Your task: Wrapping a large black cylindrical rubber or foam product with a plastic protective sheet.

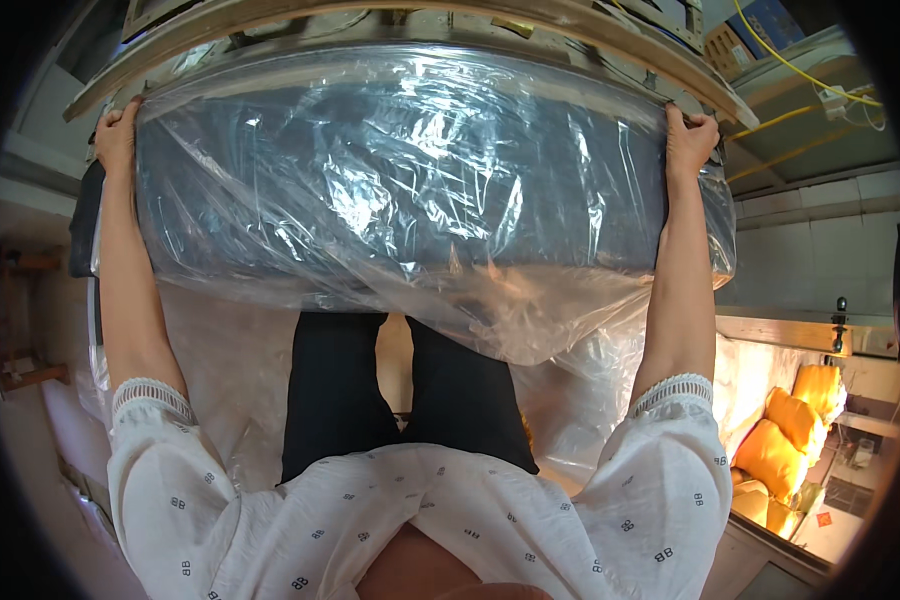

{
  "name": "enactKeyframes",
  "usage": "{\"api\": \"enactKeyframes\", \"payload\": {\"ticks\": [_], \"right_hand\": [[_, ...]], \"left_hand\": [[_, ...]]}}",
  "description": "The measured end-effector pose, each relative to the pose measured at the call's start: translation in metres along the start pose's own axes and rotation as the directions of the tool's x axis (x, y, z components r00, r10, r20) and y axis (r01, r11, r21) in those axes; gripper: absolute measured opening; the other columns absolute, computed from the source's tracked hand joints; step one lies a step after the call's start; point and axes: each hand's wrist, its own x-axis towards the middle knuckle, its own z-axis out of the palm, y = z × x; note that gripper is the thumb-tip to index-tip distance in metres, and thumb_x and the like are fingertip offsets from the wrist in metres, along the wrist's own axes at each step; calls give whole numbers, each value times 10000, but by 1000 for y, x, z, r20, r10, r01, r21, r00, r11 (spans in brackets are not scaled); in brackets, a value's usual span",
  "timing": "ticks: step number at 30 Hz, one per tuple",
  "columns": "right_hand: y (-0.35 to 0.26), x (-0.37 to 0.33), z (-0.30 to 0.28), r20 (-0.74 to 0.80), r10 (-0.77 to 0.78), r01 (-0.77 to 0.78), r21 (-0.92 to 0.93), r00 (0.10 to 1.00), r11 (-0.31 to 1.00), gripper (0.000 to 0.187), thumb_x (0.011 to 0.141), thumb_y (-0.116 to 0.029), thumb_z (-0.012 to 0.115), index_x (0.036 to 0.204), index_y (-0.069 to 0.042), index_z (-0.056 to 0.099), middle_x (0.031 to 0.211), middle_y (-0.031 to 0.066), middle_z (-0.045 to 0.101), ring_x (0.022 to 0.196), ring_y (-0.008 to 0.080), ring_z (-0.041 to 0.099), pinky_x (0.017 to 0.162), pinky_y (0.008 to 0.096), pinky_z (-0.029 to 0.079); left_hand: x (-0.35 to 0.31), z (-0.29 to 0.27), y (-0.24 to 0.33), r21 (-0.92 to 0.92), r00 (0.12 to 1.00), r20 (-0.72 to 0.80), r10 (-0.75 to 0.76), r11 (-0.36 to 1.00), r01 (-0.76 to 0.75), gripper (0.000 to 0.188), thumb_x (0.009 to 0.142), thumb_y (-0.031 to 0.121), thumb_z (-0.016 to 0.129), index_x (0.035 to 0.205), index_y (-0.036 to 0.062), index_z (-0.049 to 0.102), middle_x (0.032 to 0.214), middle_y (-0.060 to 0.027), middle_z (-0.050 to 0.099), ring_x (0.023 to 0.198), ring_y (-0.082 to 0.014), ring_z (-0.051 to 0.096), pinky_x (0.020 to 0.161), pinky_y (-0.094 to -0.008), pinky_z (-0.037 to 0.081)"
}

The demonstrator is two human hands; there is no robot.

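Observation:
A wide sheet of clear plastic film (370,190) stretches across in front of me, over a dark grey padded piece (240,150). At its far left corner my left hand (117,138) is closed with the film's edge pinched in its fingers. My right hand (690,140) grips the far right corner in the same way, thumb upward. Both arms reach straight out, held wide apart. Loose film droops toward my lap in the middle, wrinkled and shiny. What the dark piece rests on is hidden beneath the film.
A long curved-looking wooden bar (410,12) runs along the far side. Yellow cables (770,45) hang at the far right beside a blue box (770,20). More clear plastic (210,350) lies low around my legs. Orange-yellow bundles (775,450) are piled at the lower right.

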Motion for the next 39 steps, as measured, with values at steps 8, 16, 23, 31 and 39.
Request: {"api": "enactKeyframes", "payload": {"ticks": [8,16,23,31,39], "right_hand": [[16,16,4,-32,98,-89,212,995,973,341,763,-304,651,811,6,518,928,176,517,855,318,504,816,390,399],[14,19,-3,-29,38,-35,114,999,993,421,886,-311,473,765,87,539,803,258,561,739,374,508,712,461,381],[-47,-62,-52,345,288,-448,641,893,623,308,900,-280,514,948,23,542,975,127,543,795,213,535,658,367,436],[-110,-87,-111,902,7,-657,309,432,688,282,838,-273,643,963,-23,606,807,1,610,682,79,487,596,192,384],[-103,-120,-110,641,-268,-327,653,719,683,189,819,-164,615,929,-11,604,768,7,613,739,63,534,696,221,419]], "left_hand": [[35,1,-68,-620,954,230,-193,726,296,242,875,233,558,928,7,625,735,-8,582,652,-87,497,595,-242,378],[9,-12,-35,-194,994,103,23,981,-2,352,881,317,564,1040,10,629,962,-90,625,917,-159,563,837,-272,413],[-1,-160,-25,-753,982,191,-5,641,150,324,881,265,615,1124,52,610,1101,-34,604,1024,-139,537,882,-237,396],[-87,-302,-46,-614,979,-9,-202,774,154,388,894,285,590,1206,60,541,1196,-8,545,1027,-115,494,807,-250,382],[-110,-371,-162,239,968,207,143,952,-192,338,855,263,629,1129,68,590,920,-48,634,801,-172,575,663,-299,446]]}}
